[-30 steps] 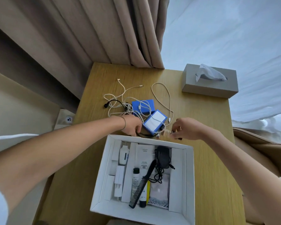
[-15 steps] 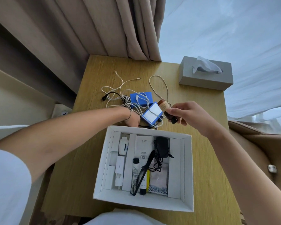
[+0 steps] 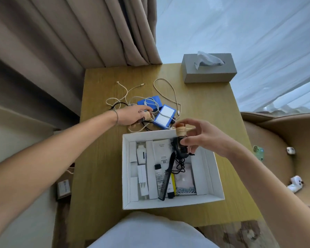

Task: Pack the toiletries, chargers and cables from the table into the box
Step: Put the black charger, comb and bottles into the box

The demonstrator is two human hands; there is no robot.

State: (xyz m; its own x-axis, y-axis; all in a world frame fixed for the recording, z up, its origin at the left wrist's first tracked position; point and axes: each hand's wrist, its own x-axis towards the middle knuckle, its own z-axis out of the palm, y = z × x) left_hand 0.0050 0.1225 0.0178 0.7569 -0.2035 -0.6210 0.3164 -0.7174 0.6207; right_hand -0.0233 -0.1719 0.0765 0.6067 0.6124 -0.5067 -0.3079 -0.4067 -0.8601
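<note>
A white box (image 3: 210,164) sits on the wooden table (image 3: 100,158), holding a black comb (image 3: 167,176), tubes, white chargers and a black adapter with its cable. My right hand (image 3: 202,138) holds a small brown bottle (image 3: 181,134) upright over the box's far right corner. My left hand (image 3: 134,114) rests on the table behind the box, closed on a second small bottle (image 3: 148,115) among tangled white cables (image 3: 166,90). Two blue chargers (image 3: 164,115) lie in that tangle.
A grey tissue box (image 3: 209,70) stands at the table's far right corner. Curtains hang behind the table. A brown armchair (image 3: 276,144) with small items on its seat is at the right.
My right hand has lifted the brown bottle from the table and carried it over the box's far right corner. My left hand has stayed among the cables, now gripping another small bottle.
</note>
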